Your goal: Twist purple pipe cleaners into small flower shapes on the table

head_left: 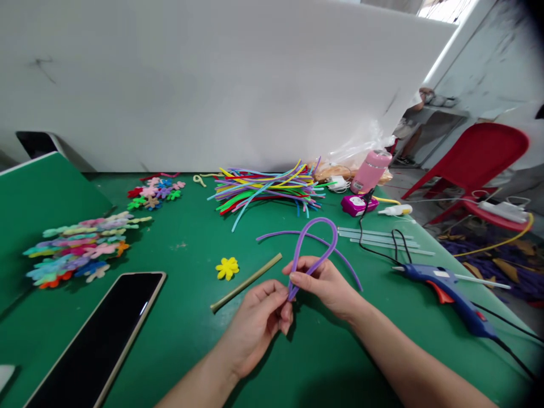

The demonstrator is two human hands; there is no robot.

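A purple pipe cleaner (332,229), bent into an upright loop, has its two ends together at the bottom. My left hand (266,317) pinches those ends between thumb and fingers. Just above, my right hand (325,283) grips the lower part of the loop with its thumb across it. Behind my hands a second purple pipe cleaner (351,265) lies curved on the table. Left of my hands rest a thin greenish stick (246,283) and a yellow flower shape (227,268).
A pile of coloured pipe cleaners (267,190) lies at the back. Leftward are flower pieces (157,192), stacked fuzzy strips (85,243) and a phone (100,340). Rightward are a blue glue gun (450,294), clear glue sticks (382,238) and a pink bottle (370,171).
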